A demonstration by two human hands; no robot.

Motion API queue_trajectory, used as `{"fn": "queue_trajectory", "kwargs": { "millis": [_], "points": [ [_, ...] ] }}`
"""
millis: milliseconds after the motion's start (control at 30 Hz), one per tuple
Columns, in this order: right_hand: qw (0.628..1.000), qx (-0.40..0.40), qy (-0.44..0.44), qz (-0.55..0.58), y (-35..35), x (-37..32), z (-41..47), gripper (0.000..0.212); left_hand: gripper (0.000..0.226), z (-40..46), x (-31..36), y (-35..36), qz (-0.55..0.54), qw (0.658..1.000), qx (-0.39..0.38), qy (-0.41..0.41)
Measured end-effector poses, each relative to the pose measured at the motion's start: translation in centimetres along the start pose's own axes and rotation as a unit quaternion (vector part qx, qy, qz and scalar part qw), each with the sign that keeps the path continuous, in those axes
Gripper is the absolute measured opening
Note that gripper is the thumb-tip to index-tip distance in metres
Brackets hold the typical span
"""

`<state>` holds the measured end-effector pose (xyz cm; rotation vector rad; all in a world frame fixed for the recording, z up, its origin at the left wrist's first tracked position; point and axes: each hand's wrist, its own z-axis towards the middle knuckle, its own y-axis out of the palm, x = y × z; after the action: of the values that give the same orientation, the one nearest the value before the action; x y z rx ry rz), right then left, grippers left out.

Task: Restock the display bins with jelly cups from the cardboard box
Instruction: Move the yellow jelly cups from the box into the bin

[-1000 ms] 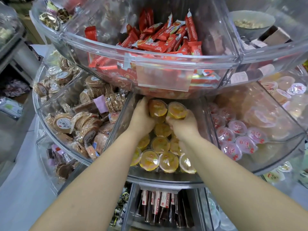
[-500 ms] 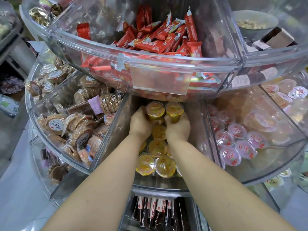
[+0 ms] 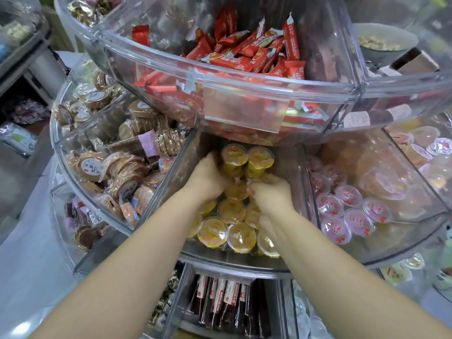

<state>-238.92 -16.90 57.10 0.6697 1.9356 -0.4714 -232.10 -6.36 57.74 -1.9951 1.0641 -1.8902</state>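
Both my hands reach into the clear middle display bin (image 3: pixel 234 264) on the second tier. Two short stacks of yellow jelly cups (image 3: pixel 259 160) stand upright at the back of the bin. My left hand (image 3: pixel 208 178) wraps the left stack from its left side. My right hand (image 3: pixel 271 192) curls around the foot of the right stack. Several more yellow jelly cups (image 3: pixel 213 231) lie lid-up across the bin's front, partly hidden under my forearms. The cardboard box is out of view.
The upper-tier bin of red snack bars (image 3: pixel 244 57) overhangs the back of the middle bin. Wrapped round biscuits (image 3: pixel 117 172) fill the left bin, pink jelly cups (image 3: pixel 347 211) the right one. Dark stick packs (image 3: pixel 220 304) sit in the tier below.
Both hands have carried the two stacks of yellow cups lower and deeper into the bin, from above the lying cups to its back. The camera has moved closer.
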Motion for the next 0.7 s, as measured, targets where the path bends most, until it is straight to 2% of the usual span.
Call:
{"fn": "queue_trajectory", "kwargs": {
  "millis": [67, 133, 200, 267, 367, 467, 567, 700],
  "points": [
    [0.994, -0.04, 0.038, 0.096, -0.7, -0.2, -2.2, 0.02, 0.063, -3.5, 0.1, -2.0, -0.024, 0.999, -0.014, 0.04],
    [0.984, -0.067, 0.055, 0.155, -0.8, -0.2, -4.5, 0.022, 0.048, -7.9, -0.6, -4.1, -0.093, 0.99, -0.015, 0.101],
    [0.983, -0.117, 0.027, 0.137, -0.3, -0.1, -7.0, 0.019, 0.037, -12.6, -2.1, -6.1, -0.172, 0.976, 0.043, 0.127],
    [0.978, -0.191, -0.025, 0.08, 0.6, 0.3, -10.1, 0.018, 0.028, -16.7, -4.7, -7.3, -0.224, 0.958, 0.143, 0.109],
    [0.948, -0.307, -0.073, 0.033, 2.8, 2.2, -15.2, 0.02, 0.027, -21.8, -11.1, -7.7, -0.28, 0.922, 0.267, 0.017],
    [0.91, -0.411, -0.043, -0.009, 5.8, 7.4, -20.1, 0.022, 0.033, -26.8, -19.9, -6.0, -0.298, 0.894, 0.315, -0.115],
    [0.888, -0.446, 0.047, -0.103, 8.5, 17.6, -23.1, 0.019, 0.025, -31.5, -29.0, -3.1, -0.287, 0.88, 0.298, -0.233],
    [0.84, -0.422, 0.15, -0.305, 8.8, 35.3, -23.6, 0.018, 0.025, -36.8, -40.2, 1.8, -0.269, 0.869, 0.221, -0.352]
  ]
}}
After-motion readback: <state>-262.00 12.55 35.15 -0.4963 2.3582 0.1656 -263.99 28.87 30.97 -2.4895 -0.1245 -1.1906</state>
